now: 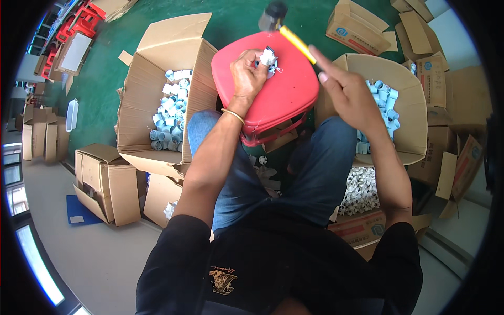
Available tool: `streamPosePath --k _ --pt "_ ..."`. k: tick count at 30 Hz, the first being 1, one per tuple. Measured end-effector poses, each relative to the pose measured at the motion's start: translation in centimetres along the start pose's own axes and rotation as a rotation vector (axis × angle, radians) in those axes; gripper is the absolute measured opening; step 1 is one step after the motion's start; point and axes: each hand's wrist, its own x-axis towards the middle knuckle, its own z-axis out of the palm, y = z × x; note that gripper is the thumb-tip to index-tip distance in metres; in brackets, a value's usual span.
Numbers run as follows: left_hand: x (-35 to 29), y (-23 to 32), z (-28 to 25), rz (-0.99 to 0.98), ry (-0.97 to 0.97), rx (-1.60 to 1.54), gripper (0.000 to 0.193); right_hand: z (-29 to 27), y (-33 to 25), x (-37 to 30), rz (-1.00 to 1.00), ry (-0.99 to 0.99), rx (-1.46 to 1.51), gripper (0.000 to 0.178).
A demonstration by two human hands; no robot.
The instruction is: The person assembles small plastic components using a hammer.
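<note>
A red plastic stool (278, 105) stands before my knees. On its seat my left hand (249, 73) is closed around a small white plastic piece (268, 56), with bits of blue showing around it; its exact shape is partly hidden by my fingers. My right hand (346, 89) grips a mallet (298, 44) by its yellow and black handle, index finger stretched along it. The mallet's black head, blurred by motion, is raised beyond the far edge of the seat.
An open carton (149, 68) of light blue pipe fittings (170, 110) stands left of the stool; another carton (412, 105) with blue fittings (387, 102) stands right. Many white plastic pieces (359, 191) fill a box beside my right thigh. More cartons (357, 29) stand around.
</note>
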Motion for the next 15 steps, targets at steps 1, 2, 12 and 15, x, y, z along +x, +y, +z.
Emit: streamPosePath --k 1,2,12,15 --pt "-0.1 0.0 -0.1 -0.036 -0.019 -0.005 0.011 0.0 0.3 0.0 0.030 -0.062 -0.027 0.047" --pt "-0.3 -0.1 -0.1 -0.073 -0.038 -0.011 0.010 0.0 0.5 -0.1 0.062 -0.124 -0.055 0.048" --pt "-1.1 -0.3 -0.3 -0.175 -0.074 -0.035 0.013 -0.3 -0.3 -0.4 -0.144 0.181 -0.001 0.045" --pt "-0.9 -0.7 0.2 -0.196 -0.109 -0.051 0.014 1.9 3.1 -1.1 0.103 -0.202 -0.129 0.047"
